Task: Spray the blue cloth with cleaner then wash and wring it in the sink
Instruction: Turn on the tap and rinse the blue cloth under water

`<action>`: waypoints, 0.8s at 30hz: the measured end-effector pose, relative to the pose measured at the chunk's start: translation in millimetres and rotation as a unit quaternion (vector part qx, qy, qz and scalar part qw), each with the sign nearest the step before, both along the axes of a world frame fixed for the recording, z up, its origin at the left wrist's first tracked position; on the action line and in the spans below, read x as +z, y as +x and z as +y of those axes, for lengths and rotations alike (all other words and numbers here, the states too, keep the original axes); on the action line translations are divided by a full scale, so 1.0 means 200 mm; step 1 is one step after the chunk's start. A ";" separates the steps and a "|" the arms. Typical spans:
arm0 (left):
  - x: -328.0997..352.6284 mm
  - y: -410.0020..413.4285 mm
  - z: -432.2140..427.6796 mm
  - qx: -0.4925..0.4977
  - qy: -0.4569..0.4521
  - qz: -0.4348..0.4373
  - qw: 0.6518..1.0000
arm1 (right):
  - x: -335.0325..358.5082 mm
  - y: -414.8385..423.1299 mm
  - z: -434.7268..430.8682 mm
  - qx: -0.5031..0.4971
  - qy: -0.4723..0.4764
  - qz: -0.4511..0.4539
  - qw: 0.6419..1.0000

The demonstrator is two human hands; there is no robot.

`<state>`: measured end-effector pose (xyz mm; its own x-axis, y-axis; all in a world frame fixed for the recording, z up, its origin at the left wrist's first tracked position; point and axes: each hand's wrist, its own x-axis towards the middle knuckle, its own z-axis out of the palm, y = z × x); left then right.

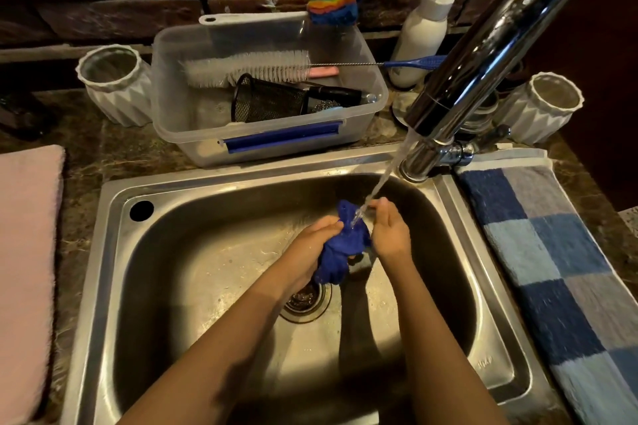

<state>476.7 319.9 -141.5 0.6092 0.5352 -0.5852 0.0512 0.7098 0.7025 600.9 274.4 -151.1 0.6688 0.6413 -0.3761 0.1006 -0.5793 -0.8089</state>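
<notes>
The blue cloth (340, 245) is bunched up between both my hands above the drain of the steel sink (179, 272). My left hand (310, 248) grips its left side with curled fingers. My right hand (388, 231) holds its right side, fingertips pinching the top edge. Water streams from the chrome faucet (483, 55) onto the cloth between my hands. The lower end of the cloth hangs down toward the drain (305, 300).
A clear plastic tub (276, 141) with brushes and a mesh cup stands behind the sink. A white pump bottle (423, 28) and two white ribbed pots (114, 86) (549, 107) sit at the back. A blue checked towel (552, 252) lies right; a pink cloth (27, 252) lies left.
</notes>
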 end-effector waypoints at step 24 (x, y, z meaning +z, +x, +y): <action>0.00 0.08 0.06 0.122 -0.172 0.043 0.977 | 0.15 -0.24 -0.11 0.124 0.063 -0.094 0.986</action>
